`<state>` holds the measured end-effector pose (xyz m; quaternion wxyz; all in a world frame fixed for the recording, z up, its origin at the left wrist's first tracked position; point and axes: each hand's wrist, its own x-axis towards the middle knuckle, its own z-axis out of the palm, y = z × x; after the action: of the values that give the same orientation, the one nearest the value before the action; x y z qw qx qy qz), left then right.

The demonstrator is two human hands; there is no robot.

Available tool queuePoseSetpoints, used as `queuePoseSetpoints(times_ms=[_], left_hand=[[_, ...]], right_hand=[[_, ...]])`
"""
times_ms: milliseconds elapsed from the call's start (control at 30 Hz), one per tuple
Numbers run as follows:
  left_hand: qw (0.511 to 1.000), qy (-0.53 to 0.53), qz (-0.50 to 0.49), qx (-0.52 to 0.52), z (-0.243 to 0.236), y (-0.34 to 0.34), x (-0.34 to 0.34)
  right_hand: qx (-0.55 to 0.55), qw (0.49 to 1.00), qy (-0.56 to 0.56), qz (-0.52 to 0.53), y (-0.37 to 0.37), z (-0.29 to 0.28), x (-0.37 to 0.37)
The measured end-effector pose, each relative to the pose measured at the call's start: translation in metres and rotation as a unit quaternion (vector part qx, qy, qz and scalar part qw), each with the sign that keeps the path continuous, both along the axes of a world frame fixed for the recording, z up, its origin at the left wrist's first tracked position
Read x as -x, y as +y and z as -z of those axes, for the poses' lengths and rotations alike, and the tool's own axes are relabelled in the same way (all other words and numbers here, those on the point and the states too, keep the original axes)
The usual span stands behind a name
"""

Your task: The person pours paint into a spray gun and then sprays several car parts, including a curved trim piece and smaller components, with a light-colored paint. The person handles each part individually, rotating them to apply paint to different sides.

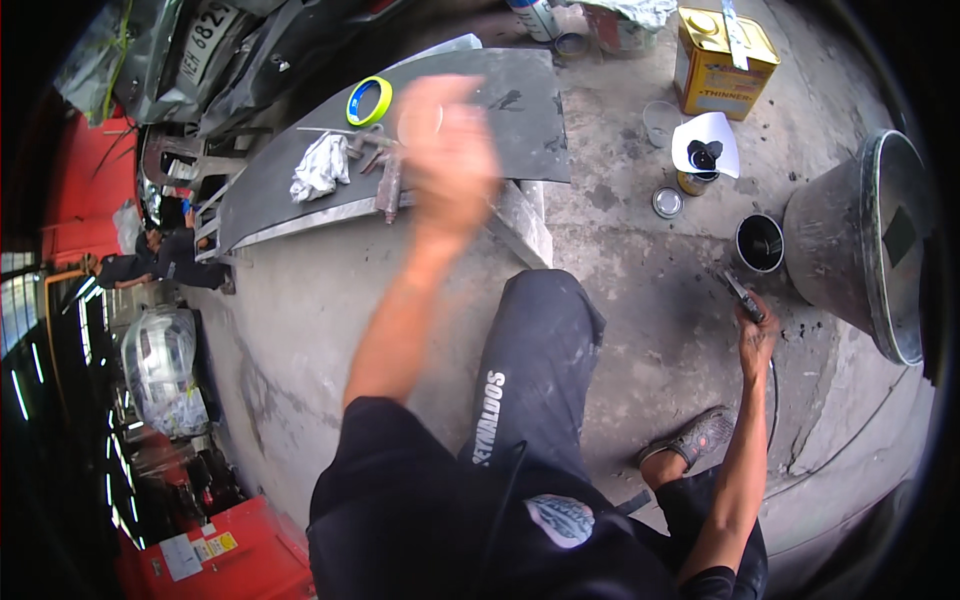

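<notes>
My left hand (450,160) is smeared by motion above a dark grey panel (525,110); its fingers cannot be made out. Beside it on the panel lie a yellow-green roll of tape (381,100), a crumpled white rag (321,168) and a worn metal tool that looks like a spray gun (389,190). Low on the right, my right hand (757,325) is closed around a dark hand tool with a metal tip (740,290), and a thin black hose (773,400) trails down from it. Just beyond the tip stands an open can of black liquid (760,243).
A large grey bucket (840,235) stands right of the can. Farther off are a yellow rectangular tin (722,70), a small can under stained white paper (720,135) and a round lid (667,202). People (180,258) and a covered vehicle (160,365) are at left.
</notes>
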<state>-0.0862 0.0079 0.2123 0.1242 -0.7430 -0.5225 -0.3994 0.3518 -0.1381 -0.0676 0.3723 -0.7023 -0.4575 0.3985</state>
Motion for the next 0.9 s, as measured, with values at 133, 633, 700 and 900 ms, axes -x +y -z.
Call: queuePoseSetpoints(times_ms=[133, 633, 700, 900], left_hand=[[0.920, 0.237, -0.306, 0.061, 0.028, 0.018, 0.232], [0.872, -0.482, -0.026, 0.082, 0.083, -0.169, 0.055], [0.864, -0.429, 0.057, 0.257, 0.091, -0.171, -0.022], [0.440, -0.804, 0.191, 0.352, 0.102, -0.099, -0.097]], right_hand=[[-0.088, 0.995, -0.012, -0.035, -0.006, 0.007, 0.000], [0.098, 0.989, -0.054, -0.102, -0.016, -0.151, 0.051], [0.093, 0.985, -0.058, -0.136, -0.017, -0.156, 0.057], [0.041, 0.973, -0.091, -0.207, -0.031, -0.154, 0.081]])
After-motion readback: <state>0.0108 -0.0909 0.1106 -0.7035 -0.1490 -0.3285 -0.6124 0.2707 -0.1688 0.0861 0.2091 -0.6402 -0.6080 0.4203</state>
